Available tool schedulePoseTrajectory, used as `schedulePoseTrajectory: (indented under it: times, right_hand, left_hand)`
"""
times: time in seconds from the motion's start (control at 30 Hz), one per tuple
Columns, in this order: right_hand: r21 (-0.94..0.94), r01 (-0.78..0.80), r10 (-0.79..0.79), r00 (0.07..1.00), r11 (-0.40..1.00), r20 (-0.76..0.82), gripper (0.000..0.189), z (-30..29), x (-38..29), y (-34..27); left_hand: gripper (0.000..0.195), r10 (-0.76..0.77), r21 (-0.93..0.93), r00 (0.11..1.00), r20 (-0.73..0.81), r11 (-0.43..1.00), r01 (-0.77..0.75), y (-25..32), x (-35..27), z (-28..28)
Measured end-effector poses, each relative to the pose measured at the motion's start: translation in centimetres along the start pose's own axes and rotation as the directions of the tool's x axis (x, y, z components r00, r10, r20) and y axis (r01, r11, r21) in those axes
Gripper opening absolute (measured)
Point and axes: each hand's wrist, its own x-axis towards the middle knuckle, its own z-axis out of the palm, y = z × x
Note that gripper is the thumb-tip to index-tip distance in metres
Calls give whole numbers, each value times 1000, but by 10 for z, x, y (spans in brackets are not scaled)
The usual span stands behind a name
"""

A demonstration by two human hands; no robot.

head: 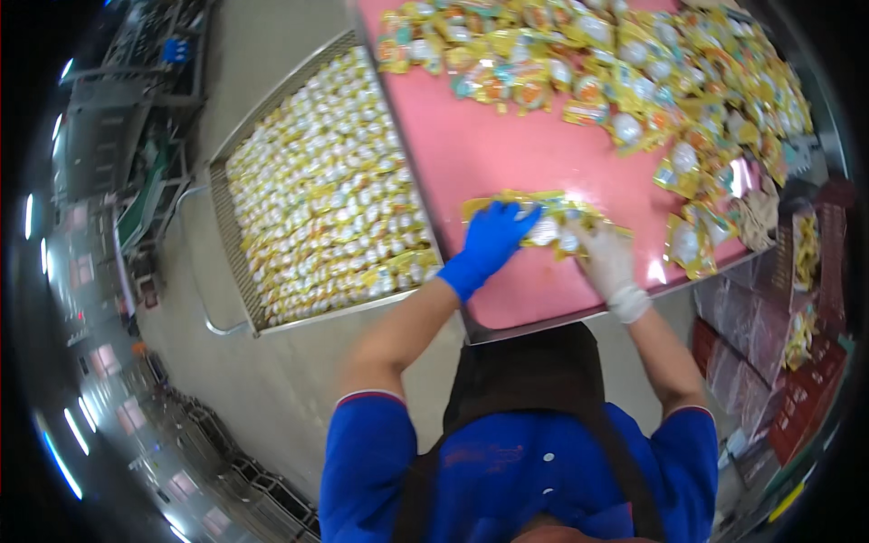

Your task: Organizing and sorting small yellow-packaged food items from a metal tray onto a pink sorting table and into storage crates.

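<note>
A short row of yellow plastic-wrapped packets (pixel 546 227), with round whitish contents showing through, lies on a pink work surface (pixel 516 156). My left hand (pixel 494 234), in a blue glove, grips the left part of this row with its fingers over the top. At the row's right part is my right hand (pixel 603 254), in a thin whitish glove, its fingertips among the packets. The fingers partly hide the packets beneath them. Farther back, a large heap of similar loose packets (pixel 631 88) spreads along the far and right sides of the surface.
Left of the pink surface stands a metal mesh tray (pixel 234 251) filled with tight rows of packets. A raised metal rim (pixel 543 329) borders the surface. A crumpled beige cloth or glove (pixel 757 214) lies at right. Red crates (pixel 811 394) and clear plastic bags (pixel 736 319) stand lower right.
</note>
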Motion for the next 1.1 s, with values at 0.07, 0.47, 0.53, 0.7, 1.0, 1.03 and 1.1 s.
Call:
schedulePoseTrajectory:
  times: [0.07, 0.47, 0.53, 0.7, 1.0, 1.03, 1.1]
  right_hand:
    - [-95, 82, -91, 992, 992, -88, 67, -10, 4, -2]
    - [-41, 493, -491, 869, 869, 53, 36, 55, 117, -316]
    - [-37, 510, -505, 858, 859, 98, 38, 109, 126, -336]
    - [-66, 352, -301, 871, 934, 389, 45, 179, 142, -317]
    - [-168, 113, -24, 889, 979, 457, 79, 234, 106, -289]
    - [-166, 98, -12, 889, 981, 457, 81, 233, 103, -293]
    - [-103, 65, -15, 902, 993, 432, 84, 246, 100, -291]
  left_hand:
    - [63, -11, -92, 991, -134, 996, -2, -6, -2, -4]
    - [69, -479, -107, 876, -56, 875, 472, -211, -277, -73]
    - [71, -503, -139, 864, 7, 855, 499, -233, -302, -37]
    - [75, -478, -297, 858, 188, 805, 514, -256, -290, 58]
    - [70, -394, -405, 874, 285, 777, 482, -241, -273, 105]
    - [68, -420, -401, 866, 271, 769, 498, -237, -276, 112]
    - [63, -431, -347, 887, 164, 817, 461, -230, -282, 118]
